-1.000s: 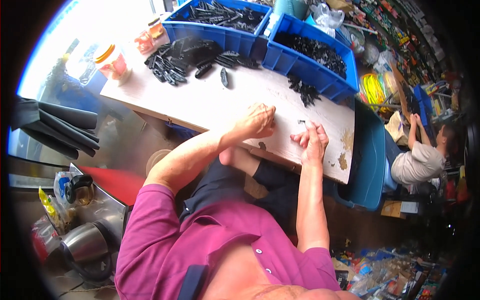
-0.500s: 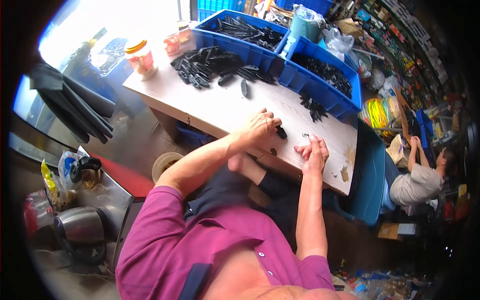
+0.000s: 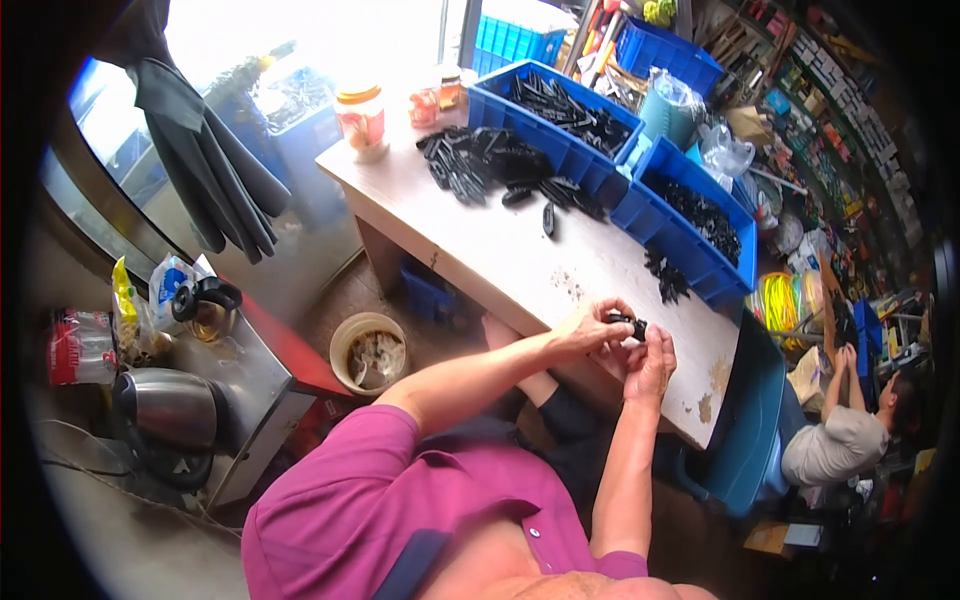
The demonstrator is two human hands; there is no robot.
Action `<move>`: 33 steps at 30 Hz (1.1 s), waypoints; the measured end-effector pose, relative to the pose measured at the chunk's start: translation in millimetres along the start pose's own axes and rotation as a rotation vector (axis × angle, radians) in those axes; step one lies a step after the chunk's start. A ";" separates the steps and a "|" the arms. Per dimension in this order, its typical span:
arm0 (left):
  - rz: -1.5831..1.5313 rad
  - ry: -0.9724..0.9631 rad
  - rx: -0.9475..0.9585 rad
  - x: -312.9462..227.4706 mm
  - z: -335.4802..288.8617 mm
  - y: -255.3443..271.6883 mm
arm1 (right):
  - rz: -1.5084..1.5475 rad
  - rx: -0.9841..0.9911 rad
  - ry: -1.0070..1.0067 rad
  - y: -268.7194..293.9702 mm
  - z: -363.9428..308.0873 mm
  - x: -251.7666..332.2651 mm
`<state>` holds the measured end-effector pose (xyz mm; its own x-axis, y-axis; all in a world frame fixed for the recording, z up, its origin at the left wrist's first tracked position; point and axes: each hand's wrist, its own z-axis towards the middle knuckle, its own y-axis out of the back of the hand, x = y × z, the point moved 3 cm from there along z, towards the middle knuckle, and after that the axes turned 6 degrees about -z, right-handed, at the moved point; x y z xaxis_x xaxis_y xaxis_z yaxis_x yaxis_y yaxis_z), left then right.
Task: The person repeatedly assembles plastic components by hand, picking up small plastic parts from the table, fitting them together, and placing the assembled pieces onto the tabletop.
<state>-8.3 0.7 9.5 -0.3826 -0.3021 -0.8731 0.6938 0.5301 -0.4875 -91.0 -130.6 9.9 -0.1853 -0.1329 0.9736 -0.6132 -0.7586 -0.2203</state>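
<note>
Over the near edge of the pale table (image 3: 480, 235), my two hands meet around a small black plastic piece (image 3: 638, 327). My left hand (image 3: 586, 331) pinches it from the left, with its fingertips on top. From the right, the closed thumb and fingers of my right hand (image 3: 650, 370) hold its other end. The fingers cover part of the piece, so its full shape is hidden. Beyond my hands lies a heap of long black plastic pieces (image 3: 480, 160), with one single piece (image 3: 549, 220) apart from it. Smaller black parts (image 3: 665, 277) lie beside a bin.
Two blue bins (image 3: 570, 150) (image 3: 690, 262) of black parts stand along the table's far side. Jars (image 3: 360, 118) sit at its far left corner. A waste bucket (image 3: 369, 352) and a steel kettle (image 3: 170, 408) are to the left. Another person (image 3: 835, 445) sits at the right.
My hands, apart before, have come together, and the black piece that was at my left hand is now between both. The whole view has shifted, with the table lying further right.
</note>
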 end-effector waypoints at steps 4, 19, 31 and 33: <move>-0.102 -0.030 -0.007 10.6 13.5 4.5 | -0.013 0.040 -0.022 -4.1 4.4 1.4; -0.139 0.118 -0.124 -7.3 8.1 -2.1 | 0.046 0.052 -0.087 -7.2 4.9 0.2; -0.224 -0.025 -0.297 -3.4 7.1 -1.5 | -0.199 0.125 -0.224 -11.9 7.0 2.1; -0.242 0.023 -0.246 -1.8 6.2 -1.2 | -0.168 0.034 -0.124 -18.0 8.3 -6.3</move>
<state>-4.6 -4.3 11.7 -0.5338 -0.4264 -0.7303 0.4140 0.6213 -0.6653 -72.5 -121.4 8.2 0.0144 -0.0791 0.9968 -0.6008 -0.7975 -0.0546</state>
